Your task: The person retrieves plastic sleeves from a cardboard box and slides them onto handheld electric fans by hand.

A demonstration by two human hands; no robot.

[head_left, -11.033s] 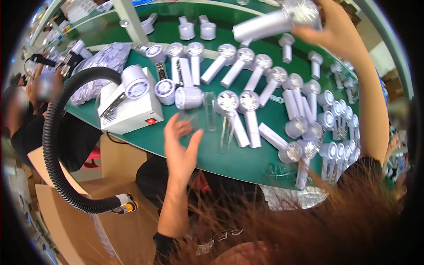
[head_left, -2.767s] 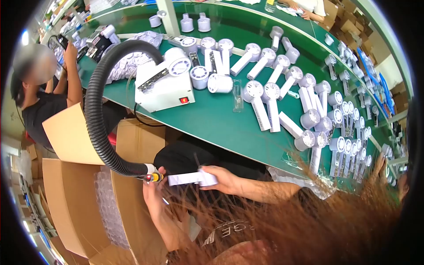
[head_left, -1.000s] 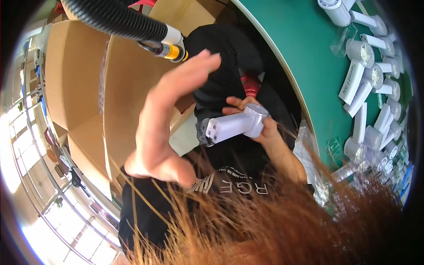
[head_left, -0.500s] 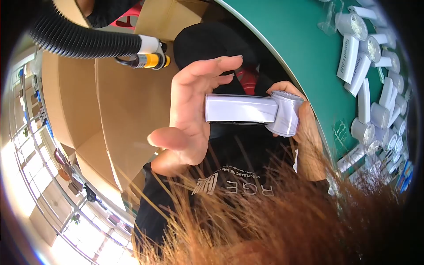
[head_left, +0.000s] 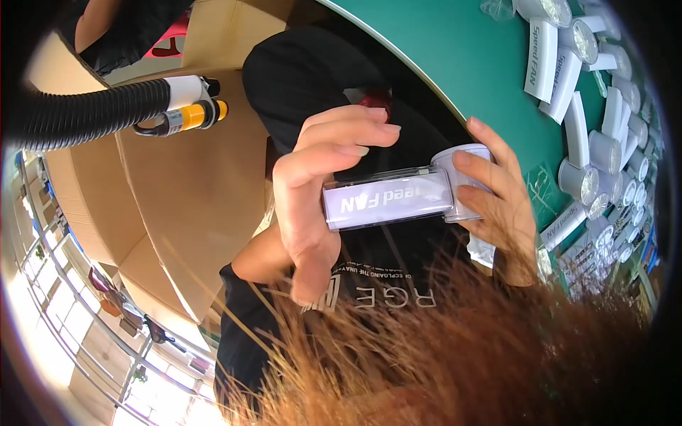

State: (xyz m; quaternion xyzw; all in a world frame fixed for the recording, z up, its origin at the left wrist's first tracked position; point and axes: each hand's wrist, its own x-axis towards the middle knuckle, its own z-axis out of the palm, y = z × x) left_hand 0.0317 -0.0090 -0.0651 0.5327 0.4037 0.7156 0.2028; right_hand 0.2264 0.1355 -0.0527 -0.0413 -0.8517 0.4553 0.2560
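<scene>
A white handheld fan [head_left: 391,200], with upside-down "Speed FAN" lettering along its handle and a clear plastic cover around it, is held level above my lap. My right hand [head_left: 501,188] wraps its round head, several fingers laid over the front. At the handle's other end, my left hand [head_left: 307,192] has its palm against the tip. Its fingers are stretched out above the handle and the thumb points down, not closed around it.
Many similar white fans [head_left: 543,60] lie on the green table [head_left: 426,53] to the right. Cardboard boxes [head_left: 192,184] stand at left. A black corrugated hose [head_left: 92,117] and a yellow-black cylindrical device [head_left: 192,117] jut in. Another person's arm [head_left: 96,21] shows at upper left.
The fan has turned about its length, so the lettered side now faces me. My right fingers have come over its round head. The whole view has shifted slightly.
</scene>
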